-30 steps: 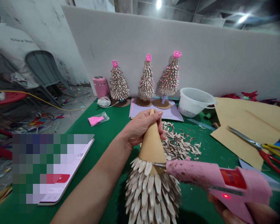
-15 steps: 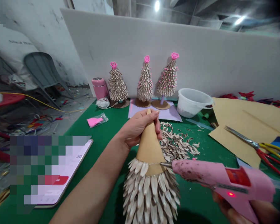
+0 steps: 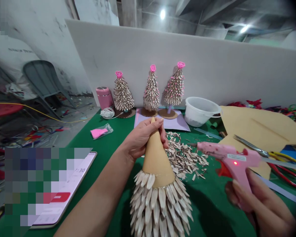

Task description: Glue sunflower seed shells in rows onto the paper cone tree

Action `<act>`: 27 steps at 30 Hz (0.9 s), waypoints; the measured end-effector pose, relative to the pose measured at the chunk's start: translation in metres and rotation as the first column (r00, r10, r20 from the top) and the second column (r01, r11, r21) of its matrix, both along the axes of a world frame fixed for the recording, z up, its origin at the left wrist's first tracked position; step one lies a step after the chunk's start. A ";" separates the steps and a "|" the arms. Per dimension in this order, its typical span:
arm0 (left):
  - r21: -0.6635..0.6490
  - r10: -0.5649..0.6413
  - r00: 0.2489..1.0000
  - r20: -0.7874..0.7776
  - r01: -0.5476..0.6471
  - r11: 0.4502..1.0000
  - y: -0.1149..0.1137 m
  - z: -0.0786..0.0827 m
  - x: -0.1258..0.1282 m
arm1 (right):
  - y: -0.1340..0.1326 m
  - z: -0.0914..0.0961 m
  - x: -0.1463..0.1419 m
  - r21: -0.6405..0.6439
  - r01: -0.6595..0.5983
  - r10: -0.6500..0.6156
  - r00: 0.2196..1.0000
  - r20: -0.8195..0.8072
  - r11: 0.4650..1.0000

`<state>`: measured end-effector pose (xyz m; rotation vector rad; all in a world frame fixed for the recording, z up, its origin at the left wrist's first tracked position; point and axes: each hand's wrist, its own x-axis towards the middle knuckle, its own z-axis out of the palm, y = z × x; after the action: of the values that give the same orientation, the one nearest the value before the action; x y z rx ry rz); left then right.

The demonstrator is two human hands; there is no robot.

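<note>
My left hand (image 3: 141,137) is wrapped round the tip of a brown paper cone (image 3: 157,157). Rows of pale seed shells (image 3: 158,204) cover the cone's lower part. My right hand (image 3: 259,204) grips a pink glue gun (image 3: 228,158) by its handle, red light on. The gun's nozzle points left and sits well off to the right of the cone, above the green table. A loose pile of seed shells (image 3: 186,158) lies on the table behind the cone, between it and the gun.
Three finished shell trees (image 3: 150,90) stand at the back by a white board. A white tub (image 3: 202,111), brown card sheet (image 3: 256,125), scissors (image 3: 261,152), a pink cup (image 3: 104,97) and a small pink packet (image 3: 100,132) lie around. A phone (image 3: 64,191) rests at the left.
My right hand has drawn the glue gun away from the cone, up and to the right. My left hand still holds the cone's tip.
</note>
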<state>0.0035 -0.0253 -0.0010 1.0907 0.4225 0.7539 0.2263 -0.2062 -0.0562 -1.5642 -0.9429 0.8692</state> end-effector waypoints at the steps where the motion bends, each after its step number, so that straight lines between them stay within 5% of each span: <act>1: 0.002 0.004 1.000 0.000 -0.004 1.000 0.000 0.000 0.000 | 0.005 0.000 0.005 -0.015 0.022 -0.023 0.994 -0.108 1.000; 5: 0.016 0.016 1.000 -0.014 -0.016 1.000 -0.001 0.001 0.000 | 0.024 -0.008 0.037 -0.058 0.111 -0.125 0.837 -0.533 0.992; 13: 0.012 0.079 0.995 -0.054 -0.078 0.997 -0.003 0.003 0.000 | 0.054 -0.048 0.095 -0.124 0.156 -0.198 0.827 -0.526 0.980; 22: 0.032 0.099 0.990 -0.099 -0.097 0.995 -0.005 0.004 -0.003 | 0.050 -0.048 0.103 -0.117 0.245 -0.261 0.952 -0.158 0.963; 27: 0.014 0.129 0.986 -0.102 -0.128 0.992 -0.008 0.008 -0.004 | 0.026 -0.031 0.079 0.043 0.347 -0.349 0.923 0.159 0.937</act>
<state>-0.0002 -0.0338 0.0074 1.1207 0.5827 0.8157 0.3053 -0.1799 -0.0873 -1.7443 -0.7487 0.4868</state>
